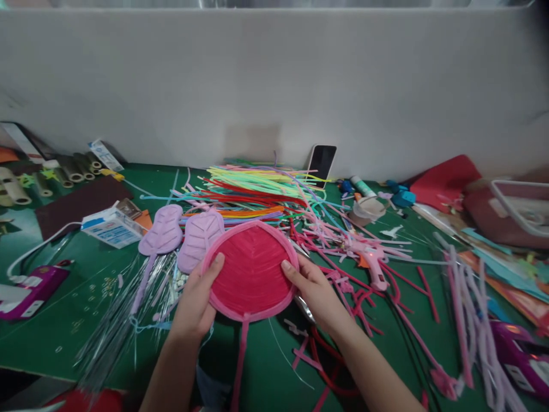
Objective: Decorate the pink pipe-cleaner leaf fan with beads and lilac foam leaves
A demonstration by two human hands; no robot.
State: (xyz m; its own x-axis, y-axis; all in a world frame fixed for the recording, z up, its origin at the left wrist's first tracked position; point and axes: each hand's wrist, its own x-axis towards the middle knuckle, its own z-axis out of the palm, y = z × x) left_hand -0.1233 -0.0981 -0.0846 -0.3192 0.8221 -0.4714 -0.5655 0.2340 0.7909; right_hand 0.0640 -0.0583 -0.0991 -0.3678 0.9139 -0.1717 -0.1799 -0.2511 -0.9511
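Note:
A leaf-shaped pipe-cleaner fan (252, 272), deep red inside with a pink rim and a pink stem hanging down, is held up in front of me. My left hand (198, 300) pinches its left edge, thumb on the front face. On the right edge, my right hand (315, 289) grips it the same way; the fingers behind the fan are hidden. Just left of it lie two lilac leaf shapes, one (161, 230) with a stem and another (199, 239) partly behind the fan. A pink glue gun (372, 263) rests to the right.
Many coloured pipe cleaners (257, 186) are heaped at the back, near a propped phone (322, 163). Thin wires (115, 320) lie at left by a blue-white box (112, 226). Red-handled scissors or pliers (328, 355) sit under my right arm. A plastic tub (521, 186) stands far right.

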